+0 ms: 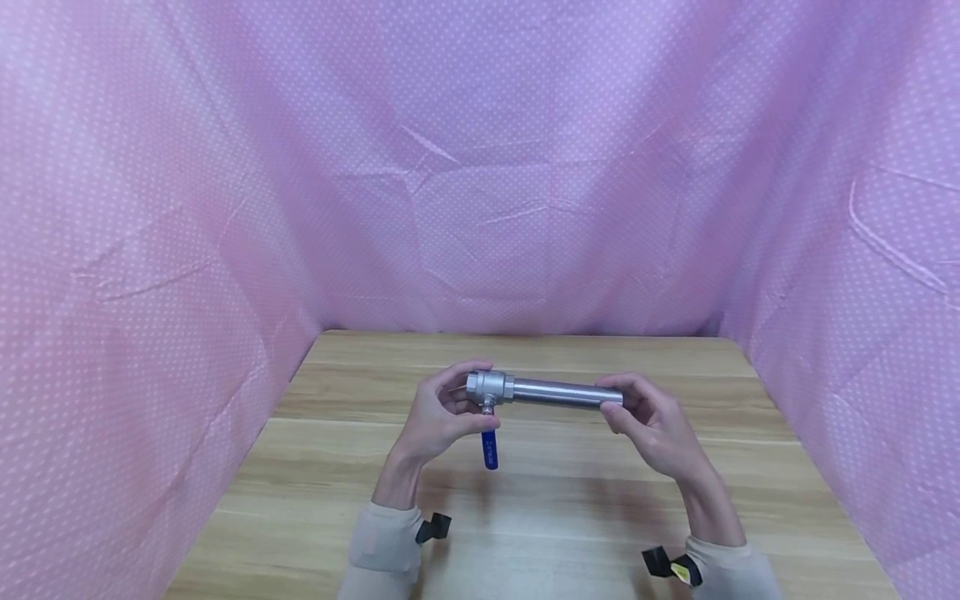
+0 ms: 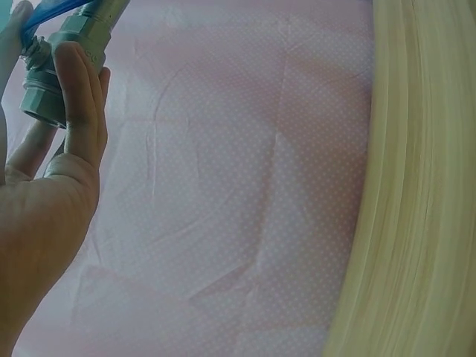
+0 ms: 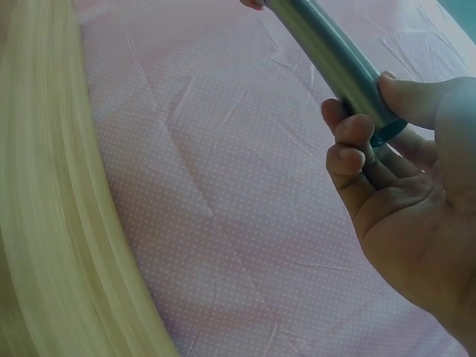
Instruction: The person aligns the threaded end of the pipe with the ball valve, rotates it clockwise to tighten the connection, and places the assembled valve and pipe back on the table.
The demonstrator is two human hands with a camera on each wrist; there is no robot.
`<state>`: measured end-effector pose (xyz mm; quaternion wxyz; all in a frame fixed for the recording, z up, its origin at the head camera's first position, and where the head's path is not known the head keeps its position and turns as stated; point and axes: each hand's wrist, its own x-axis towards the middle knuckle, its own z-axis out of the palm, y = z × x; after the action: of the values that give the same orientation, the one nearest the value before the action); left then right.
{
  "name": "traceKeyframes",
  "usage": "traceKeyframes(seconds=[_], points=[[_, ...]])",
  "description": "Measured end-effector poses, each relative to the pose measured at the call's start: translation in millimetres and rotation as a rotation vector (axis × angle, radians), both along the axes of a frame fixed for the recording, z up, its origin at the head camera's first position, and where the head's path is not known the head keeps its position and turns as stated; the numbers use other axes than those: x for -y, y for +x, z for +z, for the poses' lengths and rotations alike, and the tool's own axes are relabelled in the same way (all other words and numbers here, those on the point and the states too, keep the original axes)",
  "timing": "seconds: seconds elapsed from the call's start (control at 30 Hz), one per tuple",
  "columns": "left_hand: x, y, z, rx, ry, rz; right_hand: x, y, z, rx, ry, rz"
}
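A metal ball valve point(image 1: 491, 387) with a blue lever handle point(image 1: 490, 450) is joined end to end with a steel pipe point(image 1: 562, 393). Both are held up over the table, the pipe running nearly level to the right and the lever pointing toward the person. My left hand point(image 1: 435, 417) grips the valve body between thumb and fingers, with the thumb by the lever's base. At the pipe's far right end, my right hand point(image 1: 656, 425) pinches it between thumb and fingers. In the right wrist view the pipe's open end point(image 3: 388, 132) shows beside the curled fingers.
Beneath the hands is a wood-grain table point(image 1: 555, 517). Pink dotted cloth point(image 1: 510, 183) hangs behind it and along both sides. Black straps with small mounts point(image 1: 435, 527) sit on both wrists, over light sleeves.
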<state>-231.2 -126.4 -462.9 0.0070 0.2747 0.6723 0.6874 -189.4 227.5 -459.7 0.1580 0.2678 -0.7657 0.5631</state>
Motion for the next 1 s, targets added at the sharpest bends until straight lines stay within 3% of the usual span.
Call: traceKeyframes(seconds=[0.2,0.4,0.77,1.0], points=[[-0.3,-2.4,-2.2,0.012,-0.009,0.019,0.4,-6.5,-6.1,0.067,-0.002,0.015],[0.2,-6.4,-4.3,0.061,-0.068,0.027,-0.3,-10.8,-9.4,0.107,0.068,-0.025],[3.3,-17.0,-23.4,0.216,-0.166,0.008,-4.1,-21.5,-23.8,0.182,0.18,-0.067],[4.1,-23.3,-34.7,0.276,-0.25,-0.028,-8.9,-29.4,-38.5,0.283,0.235,-0.025]])
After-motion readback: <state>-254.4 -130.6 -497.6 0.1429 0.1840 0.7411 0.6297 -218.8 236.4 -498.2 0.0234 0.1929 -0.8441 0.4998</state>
